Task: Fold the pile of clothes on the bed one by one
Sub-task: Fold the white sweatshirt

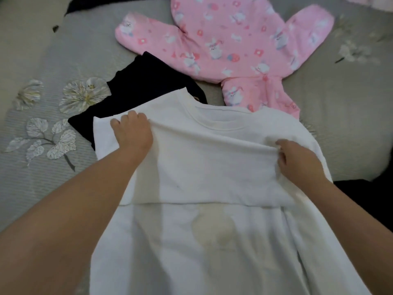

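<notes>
White sweatshirt partly folded, other clothes waiting

The white sweatshirt (212, 167) is spread on the grey floral bedspread (42, 145), and a band of its fabric has been laid across the chest below the collar; further folds are judged to remain. That band is pinched at its upper edge by the left hand (133, 133) and gripped with curled fingers by the right hand (297, 160). Beyond the sweatshirt's collar, a dark garment (138, 86) is partly covered by it, and a pink bunny-print sleepsuit (223, 39) lies unfolded.
</notes>
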A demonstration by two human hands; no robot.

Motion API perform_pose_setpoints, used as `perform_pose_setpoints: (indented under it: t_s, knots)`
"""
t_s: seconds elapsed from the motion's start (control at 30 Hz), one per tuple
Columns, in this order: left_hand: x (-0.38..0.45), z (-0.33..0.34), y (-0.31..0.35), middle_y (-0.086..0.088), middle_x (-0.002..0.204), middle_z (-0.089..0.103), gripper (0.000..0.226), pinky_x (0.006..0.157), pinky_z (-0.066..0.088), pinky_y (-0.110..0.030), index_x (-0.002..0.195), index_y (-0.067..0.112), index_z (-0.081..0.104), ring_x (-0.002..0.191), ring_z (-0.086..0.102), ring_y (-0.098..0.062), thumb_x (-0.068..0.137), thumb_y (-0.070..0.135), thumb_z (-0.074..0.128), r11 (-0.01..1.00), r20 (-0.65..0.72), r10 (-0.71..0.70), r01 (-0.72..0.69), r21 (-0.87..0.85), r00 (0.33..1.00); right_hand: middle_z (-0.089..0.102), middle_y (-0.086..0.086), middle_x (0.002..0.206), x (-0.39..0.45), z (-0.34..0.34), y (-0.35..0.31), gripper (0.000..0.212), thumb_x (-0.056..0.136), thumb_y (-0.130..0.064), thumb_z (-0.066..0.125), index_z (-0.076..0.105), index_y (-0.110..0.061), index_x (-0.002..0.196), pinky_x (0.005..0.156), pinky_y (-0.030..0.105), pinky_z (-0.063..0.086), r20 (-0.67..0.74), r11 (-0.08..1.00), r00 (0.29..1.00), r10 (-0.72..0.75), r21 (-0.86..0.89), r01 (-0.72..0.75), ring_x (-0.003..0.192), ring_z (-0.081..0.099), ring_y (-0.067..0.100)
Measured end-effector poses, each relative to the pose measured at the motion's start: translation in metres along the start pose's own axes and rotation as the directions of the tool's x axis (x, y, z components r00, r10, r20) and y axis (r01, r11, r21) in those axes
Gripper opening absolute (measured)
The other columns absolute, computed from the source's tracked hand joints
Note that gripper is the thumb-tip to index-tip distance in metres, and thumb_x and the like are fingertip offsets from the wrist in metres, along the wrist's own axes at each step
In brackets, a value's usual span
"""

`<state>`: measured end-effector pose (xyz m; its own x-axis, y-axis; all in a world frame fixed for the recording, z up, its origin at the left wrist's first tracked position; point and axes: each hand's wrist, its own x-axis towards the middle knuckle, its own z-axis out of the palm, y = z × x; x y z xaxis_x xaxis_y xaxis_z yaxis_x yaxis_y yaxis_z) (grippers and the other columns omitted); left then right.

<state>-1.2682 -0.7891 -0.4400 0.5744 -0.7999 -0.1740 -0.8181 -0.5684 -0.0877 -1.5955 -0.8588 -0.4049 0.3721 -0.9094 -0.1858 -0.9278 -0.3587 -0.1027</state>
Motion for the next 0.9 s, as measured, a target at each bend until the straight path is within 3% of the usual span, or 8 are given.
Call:
perform_pose_setpoints:
  t_s: [0.07, 0.17, 0.3, 0.43, 0.57, 0.7, 0.8, 0.9]
  knots:
    - [-0.006, 0.006, 0.008, -0.018, 0.139, 0.030, 0.045, 0.107, 0.016, -0.053, 0.136, 0.013, 0.031, 0.127, 0.029, -0.039, 0.091, 0.011, 0.039, 0.999, 0.068, -0.045, 0.043, 0.024, 0.997, 0.060, 0.029, 0.110, 0.006, 0.013, 0.000, 0.041, 0.076, 0.007, 0.058, 0.055, 0.005, 0.118, 0.075, 0.047, 0.047, -0.108, 0.992, 0.990, -0.094, -0.095, 0.084, 0.097, 0.059, 0.042]
    - [-0.039, 0.025, 0.028, -0.012, 0.154, 0.000, 0.059, 0.111, -0.005, -0.054, 0.147, 0.023, 0.007, 0.141, -0.006, -0.036, 0.095, 0.020, 0.034, 0.985, 0.085, 0.175, -0.174, -0.025, 0.981, 0.060, 0.034, 0.111, -0.010, 0.037, 0.004, 0.053, 0.059, 0.015, 0.070, 0.060, 0.009, 0.111, 0.075, 0.057, 0.048, -0.193, 0.981, 0.974, -0.123, -0.173, 0.090, 0.097, 0.059, 0.050]
    - [-0.115, 0.036, 0.055, -0.026, 0.137, 0.042, 0.052, 0.099, 0.025, -0.065, 0.129, 0.005, 0.051, 0.128, 0.035, -0.047, 0.079, 0.020, 0.051, 0.793, -0.041, 0.598, -0.598, -0.120, 0.801, 0.055, 0.031, 0.121, -0.068, 0.062, 0.022, 0.051, 0.063, 0.013, 0.064, 0.060, 0.005, 0.114, 0.084, 0.066, 0.039, -0.234, 0.987, 0.972, -0.028, -0.159, -0.010, 0.109, 0.053, 0.050]
    - [-0.186, 0.045, 0.072, -0.024, 0.118, 0.060, 0.046, 0.079, 0.044, -0.063, 0.110, 0.001, 0.065, 0.107, 0.056, -0.045, 0.077, 0.027, 0.046, 0.682, 0.049, 0.731, -0.725, -0.097, 0.681, 0.058, 0.026, 0.120, -0.174, 0.086, 0.062, 0.050, 0.071, -0.006, 0.032, 0.064, 0.005, 0.108, 0.083, 0.065, 0.040, -0.156, 0.986, 0.984, 0.082, -0.133, -0.103, 0.107, 0.056, 0.046]
    - [-0.249, 0.055, 0.094, -0.023, 0.117, 0.061, 0.054, 0.079, 0.048, -0.057, 0.109, -0.003, 0.064, 0.106, 0.058, -0.041, 0.077, 0.029, 0.034, 0.579, 0.160, 0.813, -0.805, -0.129, 0.560, 0.059, 0.028, 0.117, -0.285, 0.094, 0.098, 0.037, 0.075, -0.002, 0.050, 0.062, 0.009, 0.108, 0.082, 0.068, 0.039, -0.027, 0.944, 0.946, 0.324, -0.058, -0.325, 0.107, 0.055, 0.049]
    - [-0.304, 0.067, 0.126, -0.024, 0.115, 0.062, 0.054, 0.076, 0.049, -0.055, 0.108, -0.006, 0.063, 0.104, 0.060, -0.041, 0.078, 0.028, 0.034, 0.513, 0.240, 0.851, -0.837, -0.189, 0.467, 0.040, 0.027, 0.138, -0.371, 0.103, 0.133, 0.053, 0.085, -0.019, 0.060, 0.044, 0.006, 0.130, 0.105, 0.057, 0.024, 0.196, 0.708, 0.701, 0.686, 0.046, -0.705, 0.132, 0.033, 0.042]
    - [-0.345, 0.082, 0.142, -0.024, 0.117, 0.060, 0.057, 0.078, 0.048, -0.056, 0.110, -0.006, 0.063, 0.105, 0.059, -0.042, 0.079, 0.033, 0.034, 0.483, 0.313, 0.857, -0.851, -0.208, 0.410, 0.030, 0.026, 0.144, -0.422, 0.106, 0.159, 0.073, 0.082, -0.032, 0.065, 0.032, 0.002, 0.138, 0.107, 0.055, 0.022, 0.292, 0.543, 0.525, 0.800, 0.023, -0.840, 0.134, 0.027, 0.038]
    - [-0.374, 0.100, 0.147, -0.024, 0.138, 0.041, 0.071, 0.104, 0.026, -0.051, 0.129, -0.003, 0.046, 0.128, 0.034, -0.042, 0.080, 0.043, 0.022, 0.544, 0.336, 0.821, -0.811, -0.213, 0.462, 0.024, 0.019, 0.148, -0.454, 0.107, 0.178, 0.086, 0.078, -0.039, 0.068, 0.022, -0.006, 0.143, 0.108, 0.049, 0.021, 0.389, 0.469, 0.442, 0.808, 0.027, -0.883, 0.135, 0.026, 0.034]
